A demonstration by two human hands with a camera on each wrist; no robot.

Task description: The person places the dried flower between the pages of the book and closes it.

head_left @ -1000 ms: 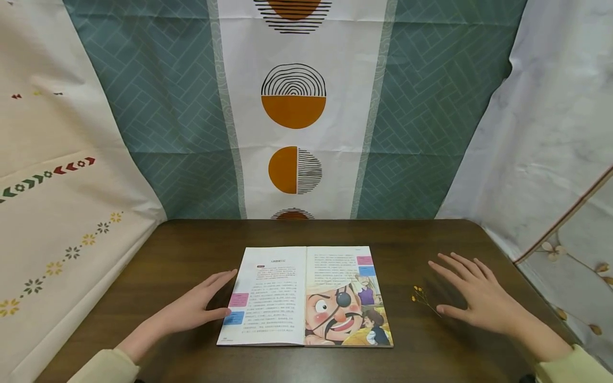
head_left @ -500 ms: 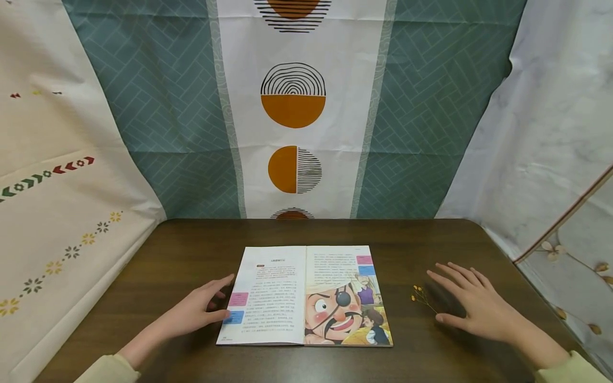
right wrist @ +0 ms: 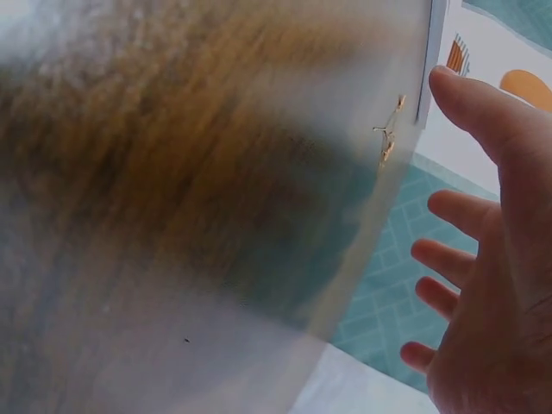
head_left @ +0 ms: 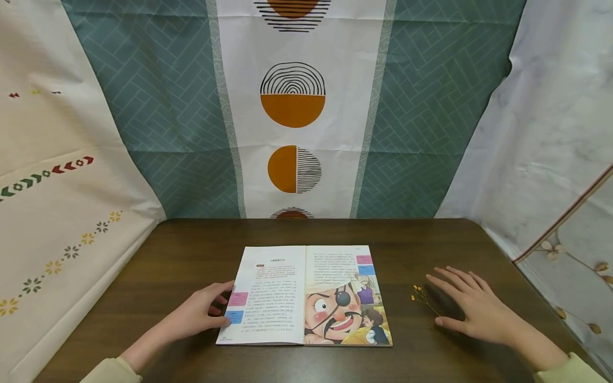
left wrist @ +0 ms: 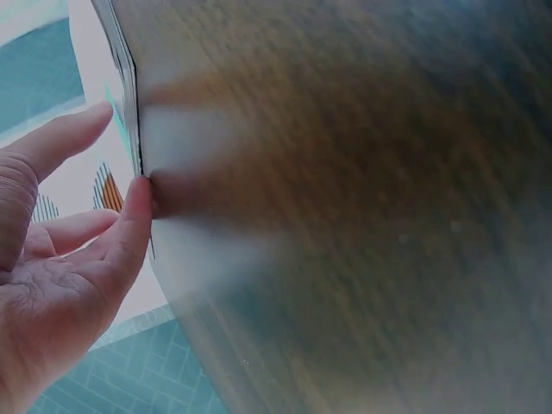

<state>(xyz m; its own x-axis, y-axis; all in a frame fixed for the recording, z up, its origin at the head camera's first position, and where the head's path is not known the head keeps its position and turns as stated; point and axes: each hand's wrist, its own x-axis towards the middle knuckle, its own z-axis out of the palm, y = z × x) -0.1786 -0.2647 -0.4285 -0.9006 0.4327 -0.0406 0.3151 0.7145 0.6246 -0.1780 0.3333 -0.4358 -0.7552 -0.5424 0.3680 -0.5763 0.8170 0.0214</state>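
Observation:
An open book (head_left: pixel 271 298) lies flat on the dark wooden table, with text on its left page and a cartoon pirate on its right page. At the book's left edge is my left hand (head_left: pixel 193 314), thumb near the blue tab and fingers bent. In the left wrist view, one fingertip (left wrist: pixel 140 194) is against the edge of the book (left wrist: pixel 128 82), apart from the thumb. My right hand (head_left: pixel 479 314) is to the right of the book, fingers spread, holding nothing. Beside its thumb lies a small sprig of yellow flowers (head_left: pixel 421 295), also seen in the right wrist view.
The wooden table (head_left: pixel 182 244) has rounded far corners. Behind it hangs a green and white patterned cloth (head_left: pixel 421 117). A cream embroidered cloth (head_left: pixel 52 213) drapes on the left, and a marbled cloth (head_left: pixel 551 175) on the right.
My left hand has lowered slightly and its fingers have bent at the book's left edge. My right hand has come down a little towards the table. The book has not moved.

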